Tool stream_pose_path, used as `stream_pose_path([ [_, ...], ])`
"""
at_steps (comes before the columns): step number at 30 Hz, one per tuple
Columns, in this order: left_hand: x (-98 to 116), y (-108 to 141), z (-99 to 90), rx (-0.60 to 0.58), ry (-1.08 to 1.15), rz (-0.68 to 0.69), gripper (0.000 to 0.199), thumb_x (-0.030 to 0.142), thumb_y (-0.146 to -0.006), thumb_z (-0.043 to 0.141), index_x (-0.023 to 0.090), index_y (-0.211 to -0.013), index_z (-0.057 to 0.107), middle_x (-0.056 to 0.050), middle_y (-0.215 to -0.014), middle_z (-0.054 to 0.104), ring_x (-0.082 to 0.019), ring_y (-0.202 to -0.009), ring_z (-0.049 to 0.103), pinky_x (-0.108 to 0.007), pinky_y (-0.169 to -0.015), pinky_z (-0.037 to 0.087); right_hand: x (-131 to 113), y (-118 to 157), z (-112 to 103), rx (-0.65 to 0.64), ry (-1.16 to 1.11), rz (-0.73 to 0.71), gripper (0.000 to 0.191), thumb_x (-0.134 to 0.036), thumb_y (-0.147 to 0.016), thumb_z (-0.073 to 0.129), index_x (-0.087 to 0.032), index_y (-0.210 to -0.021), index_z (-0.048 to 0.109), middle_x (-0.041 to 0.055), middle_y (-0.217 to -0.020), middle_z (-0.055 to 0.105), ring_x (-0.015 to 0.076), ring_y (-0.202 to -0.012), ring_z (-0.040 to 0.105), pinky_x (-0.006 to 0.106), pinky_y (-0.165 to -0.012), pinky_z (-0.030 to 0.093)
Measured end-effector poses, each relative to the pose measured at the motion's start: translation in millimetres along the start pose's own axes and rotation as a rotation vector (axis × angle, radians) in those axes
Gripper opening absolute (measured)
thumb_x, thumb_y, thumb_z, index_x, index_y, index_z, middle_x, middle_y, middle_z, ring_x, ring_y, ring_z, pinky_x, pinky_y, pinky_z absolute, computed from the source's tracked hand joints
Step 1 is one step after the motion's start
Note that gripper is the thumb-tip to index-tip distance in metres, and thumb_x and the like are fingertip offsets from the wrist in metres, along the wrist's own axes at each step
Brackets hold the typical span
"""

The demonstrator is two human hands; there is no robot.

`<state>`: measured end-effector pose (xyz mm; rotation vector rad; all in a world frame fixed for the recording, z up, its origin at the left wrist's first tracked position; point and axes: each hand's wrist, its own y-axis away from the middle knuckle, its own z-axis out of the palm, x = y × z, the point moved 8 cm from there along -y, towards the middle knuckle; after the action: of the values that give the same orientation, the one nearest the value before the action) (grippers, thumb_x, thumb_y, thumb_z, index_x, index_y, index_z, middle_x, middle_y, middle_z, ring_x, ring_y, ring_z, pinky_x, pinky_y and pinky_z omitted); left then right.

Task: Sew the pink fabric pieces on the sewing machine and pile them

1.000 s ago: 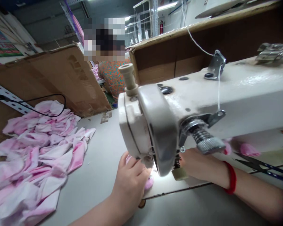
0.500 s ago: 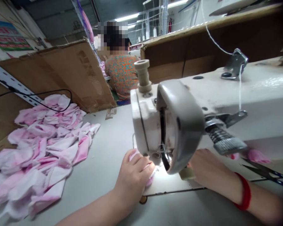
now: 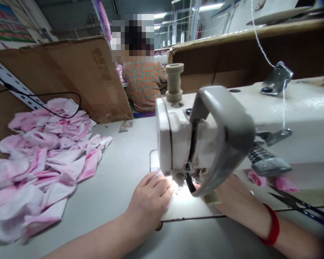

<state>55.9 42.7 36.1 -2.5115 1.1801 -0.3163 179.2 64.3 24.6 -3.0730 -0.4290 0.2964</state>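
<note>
The pink cloth point(image 3: 168, 205), showing less past the left hand point(image 3: 148, 198) than a second ago, lies in its curled fingers on the bench point(image 3: 108, 201) beside the sewing machine's point(image 3: 259, 118) lit end, apparently being guided there (the right hand's point(image 3: 229, 194) fingers are hidden, so I cannot tell their hold).

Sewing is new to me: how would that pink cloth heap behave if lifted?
The cloth heap is probably floppy, given its soft folds. Its thin edges suggest it's fairly light. Loosely overlapped, it may slide apart.
</note>
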Motion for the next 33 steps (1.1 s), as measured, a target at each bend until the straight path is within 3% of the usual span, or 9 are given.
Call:
stream_pose_path([
  [7, 1.4, 1.3, 0.3, 0.021, -0.141, 0.028, 0.016, 0.009, -0.078, 0.040, 0.016, -0.084, 0.054, -0.002, -0.082, 0.056, -0.015, -0.079, 0.049, -0.033, -0.083, 0.036, 1.3, 0.5, 2.7, -0.044, 0.057, -0.010, 0.027, -0.030, -0.078, 0.038, -0.023, -0.063, 0.060, 0.0048, -0.053, 0.057, 0.0218, -0.063, 0.054, 0.028, -0.054, 0.035],
  [14, 10.9, -1.1, -15.8, 0.098, -0.101, 0.125, 0.021, 0.011, -0.083, 0.033, 0.013, -0.084, 0.054, -0.003, -0.075, 0.058, -0.015, -0.074, 0.050, -0.034, -0.081, 0.038, -3.5, 1.4, -10.4, -0.004, 0.080, 0.015, 0.025, -0.023, -0.078, 0.038, -0.022, -0.068, 0.060, 0.0056, -0.062, 0.061, 0.0207, -0.068, 0.056, 0.027, -0.055, 0.035],
  [21, 0.0, 0.4, -7.9, -0.021, -0.023, 0.096, 0.015, 0.017, -0.082, 0.039, 0.014, -0.090, 0.051, -0.004, -0.087, 0.059, -0.015, -0.084, 0.051, -0.029, -0.077, 0.041, 0.6, 6.5, -11.1, -0.086, -0.036, 0.062, 0.023, -0.028, -0.078, 0.040, -0.021, -0.063, 0.057, 0.0032, -0.063, 0.062, 0.0182, -0.062, 0.057, 0.025, -0.051, 0.032],
  [29, 5.9, -6.1, -12.5, -0.001, -0.037, 0.064, 0.017, 0.014, -0.084, 0.035, 0.014, -0.080, 0.052, -0.002, -0.080, 0.058, -0.015, -0.070, 0.051, -0.026, -0.057, 0.043, -2.0, 7.4, -3.7, -0.093, -0.051, 0.047, 0.021, -0.028, -0.078, 0.040, -0.024, -0.070, 0.059, 0.0009, -0.066, 0.063, 0.0185, -0.063, 0.058, 0.026, -0.051, 0.031],
  [33, 15.5, -5.1, -18.1, 0.025, -0.112, 0.151, 0.023, 0.014, -0.085, 0.031, 0.011, -0.086, 0.054, -0.005, -0.080, 0.059, -0.018, -0.073, 0.053, -0.030, -0.062, 0.045, -0.2, 9.1, -5.9, -0.063, -0.045, 0.051, 0.019, -0.027, -0.078, 0.041, -0.022, -0.073, 0.058, 0.0005, -0.066, 0.063, 0.0174, -0.062, 0.058, 0.025, -0.050, 0.031],
])
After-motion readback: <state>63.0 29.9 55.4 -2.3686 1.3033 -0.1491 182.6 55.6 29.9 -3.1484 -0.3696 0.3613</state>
